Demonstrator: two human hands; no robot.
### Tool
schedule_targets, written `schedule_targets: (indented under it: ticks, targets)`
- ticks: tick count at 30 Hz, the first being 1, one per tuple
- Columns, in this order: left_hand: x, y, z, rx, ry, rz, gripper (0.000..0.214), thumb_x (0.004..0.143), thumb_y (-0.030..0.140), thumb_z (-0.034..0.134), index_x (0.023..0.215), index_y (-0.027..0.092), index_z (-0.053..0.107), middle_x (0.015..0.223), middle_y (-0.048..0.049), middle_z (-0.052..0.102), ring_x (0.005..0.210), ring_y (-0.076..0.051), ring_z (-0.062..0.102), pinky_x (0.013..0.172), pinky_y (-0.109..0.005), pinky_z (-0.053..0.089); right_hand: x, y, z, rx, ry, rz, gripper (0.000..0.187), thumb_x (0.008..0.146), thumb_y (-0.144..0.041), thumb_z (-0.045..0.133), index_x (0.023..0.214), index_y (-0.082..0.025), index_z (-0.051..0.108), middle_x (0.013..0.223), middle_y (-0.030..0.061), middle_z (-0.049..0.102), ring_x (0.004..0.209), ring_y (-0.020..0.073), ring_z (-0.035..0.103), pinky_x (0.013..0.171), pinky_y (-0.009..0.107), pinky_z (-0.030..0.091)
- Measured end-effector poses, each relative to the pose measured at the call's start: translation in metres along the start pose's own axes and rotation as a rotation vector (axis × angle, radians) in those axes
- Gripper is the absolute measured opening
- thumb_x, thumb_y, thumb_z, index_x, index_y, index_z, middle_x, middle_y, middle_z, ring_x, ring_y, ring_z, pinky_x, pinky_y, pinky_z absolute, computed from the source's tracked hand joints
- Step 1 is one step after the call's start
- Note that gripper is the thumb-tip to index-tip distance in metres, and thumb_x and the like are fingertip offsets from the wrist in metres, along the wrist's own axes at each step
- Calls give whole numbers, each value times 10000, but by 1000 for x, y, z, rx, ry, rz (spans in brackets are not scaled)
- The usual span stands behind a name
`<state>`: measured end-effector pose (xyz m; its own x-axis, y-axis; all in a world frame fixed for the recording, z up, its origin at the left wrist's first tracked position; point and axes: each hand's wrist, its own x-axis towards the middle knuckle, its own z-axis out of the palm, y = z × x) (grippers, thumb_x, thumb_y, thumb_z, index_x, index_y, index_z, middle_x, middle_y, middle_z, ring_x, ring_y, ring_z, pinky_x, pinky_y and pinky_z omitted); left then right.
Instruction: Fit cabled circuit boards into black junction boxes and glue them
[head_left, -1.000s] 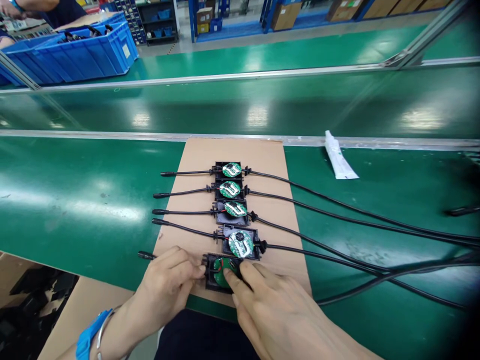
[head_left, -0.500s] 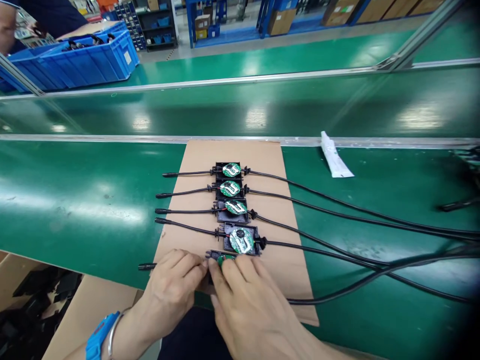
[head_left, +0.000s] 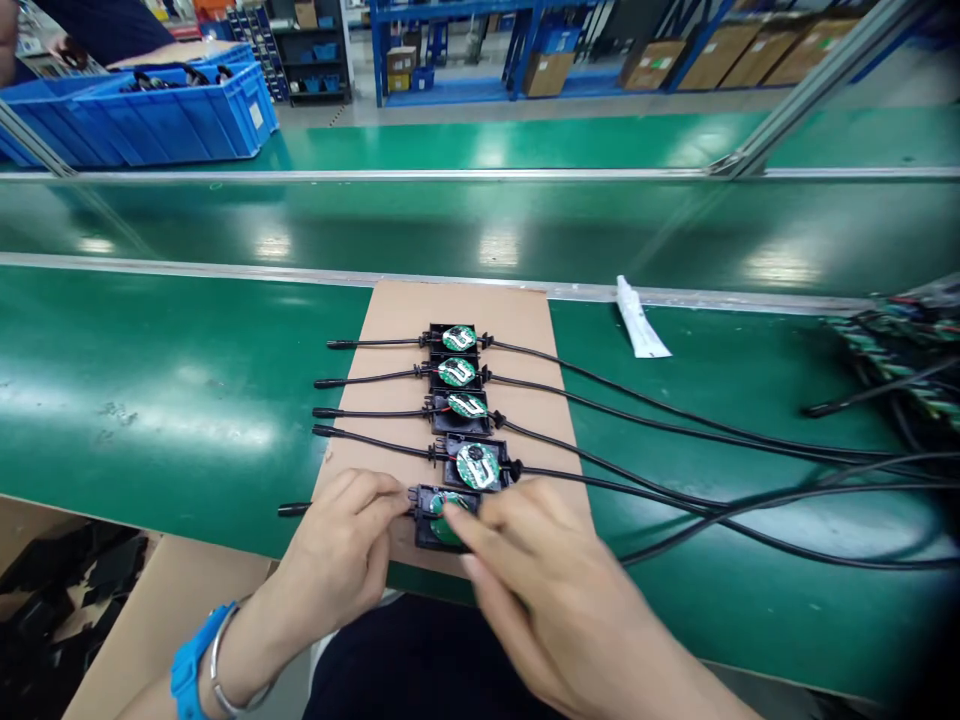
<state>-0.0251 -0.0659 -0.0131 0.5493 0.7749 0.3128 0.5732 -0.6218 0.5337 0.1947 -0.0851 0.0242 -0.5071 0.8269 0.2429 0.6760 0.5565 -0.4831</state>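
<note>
Right fingers (head_left: 484, 540) shifted aside; nearest green board (head_left: 445, 531), black housing (head_left: 421, 536) more exposed.

The blurred right hand (head_left: 544, 575) partly hides the nearest circuit board (head_left: 442, 533).

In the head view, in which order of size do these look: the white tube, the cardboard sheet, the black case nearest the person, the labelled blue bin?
1. Cardboard sheet
2. Labelled blue bin
Unsure: black case and white tube. Both look smaller than the bin, but the right hand partly hides the case.
</note>
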Motion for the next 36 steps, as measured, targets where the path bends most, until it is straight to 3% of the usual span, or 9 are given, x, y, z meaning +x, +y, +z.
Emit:
schedule_targets:
  ticks: [3, 8, 12, 16, 21, 27, 32, 36]
  targets:
    - [6, 10, 3, -4, -7, 111, 299, 850, 41, 481, 1112, 146, 576, 1072, -110, 620, 984, -228, 564, 862, -400, 489, -21, 12, -18, -4, -11, 54, 291, 895, -147, 472, 1163, -162, 585, 964, 85, 596, 900, 216, 523, 786, 367, 453]
    - [13, 13, 19, 67, -219, 277, 254, 848, 44, 444, 1043, 135, 580, 1097, -99, 641, 988, -224, 572, 890, -410, 473, -37, 20, -1, 10, -110, 153, 184, 913, -125, 424, 943, -180, 596, 836, 55, 590, 794, 195, 551, 709, 335, 468]
    - [10, 8, 25, 117, -243, 262, 245, 845, 16, 431, 1000, 142, 572, 1133, -83, 643, 962, -205, 589, 914, -403, 452, -32, 21, 13, 52, -89, 154, 223, 944, -113, 357, 891, -173, 565, 794, 52, 573, 750, 177, 554, 676, 304, 450]
    - [8, 9, 24, 121, -256, 242, 266, 838, -3, 420, 994, 145, 577, 1143, -75, 644, 990, -204, 595, 961, -401, 429, -27, 23, 19, 120, -57, 273, 245, 970, -178, 328, 799, -181, 504, 697, 31, 563, 616, 151, 544, 583, 272, 410]
    - [8, 13, 25, 115, -248, 223, 296, 846, -1, 425, 1058, 128, 587, 1176, -68, 640, 1009, -203, 595, 985, -389, 422, -24, 25, 22, 56, -209, 318, 248, 969, -184, 285, 769, -203, 430, 636, 12, 548, 515, 149, 517, 510, 275, 334]
    - [5, 12, 25, 107, -291, 223, 313, 878, 28, 406, 1110, 130, 591, 1196, -61, 623, 1043, -195, 568, 1016, -375, 372, -21, 28, 15, -51, -256, 284, 236, 952, -150, 278, 796, -203, 447, 628, 12, 547, 493, 164, 522, 493, 293, 286]
    - [8, 15, 27, 187, -306, 235, 532, 836, 40, 389, 1363, 85, 443, 1172, -89, 620, 1074, -225, 535, 985, -386, 348, -5, 36, 6, -146, -547, 201, 202, 814, -43, 376, 785, -207, 490, 671, 35, 595, 539, 203, 541, 498, 318, 219]
    - [15, 26, 30, 244, -305, 193, 497, 778, 112, 449, 1267, 83, 533, 1027, -68, 650, 930, -236, 549, 908, -392, 369, -2, 33, 14, -326, -529, 255, 159, 744, -45, 455, 776, -198, 482, 642, 56, 590, 507, 212, 545, 484, 314, 146]
